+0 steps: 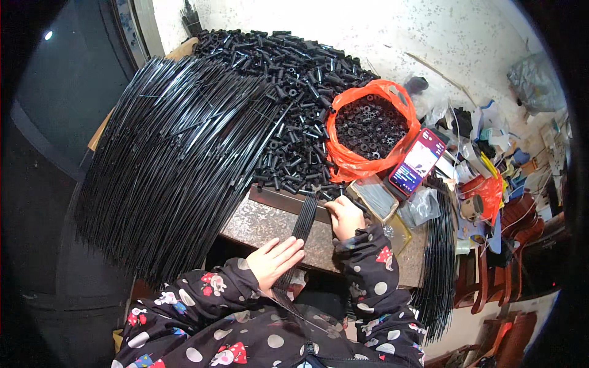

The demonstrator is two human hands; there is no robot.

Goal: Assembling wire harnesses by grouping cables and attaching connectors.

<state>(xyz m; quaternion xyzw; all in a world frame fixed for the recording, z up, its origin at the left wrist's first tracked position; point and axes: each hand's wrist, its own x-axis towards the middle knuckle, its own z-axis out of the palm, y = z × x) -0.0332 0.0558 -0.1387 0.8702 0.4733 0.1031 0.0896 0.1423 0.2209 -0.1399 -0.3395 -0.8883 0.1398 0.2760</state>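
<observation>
My left hand (pixel 275 262) lies flat, fingers stretched and held side by side, across a narrow row of thin black rods (pixel 305 219). The rods run from the dark bar (pixel 276 199) on the table down toward my lap. To its right my right hand (pixel 346 218) is closed at the edge of a heap of short black tubes (pixel 294 122). What its fingers hold is hidden; dark tube-like pieces show right beside them.
A big sheaf of long black rods (pixel 178 159) covers the table's left side. An orange plastic bag (pixel 362 165) holds small black toothed rings. A lit phone (pixel 418 162) leans by a clear box (pixel 375 197). More rods (pixel 437 264) hang over the right edge.
</observation>
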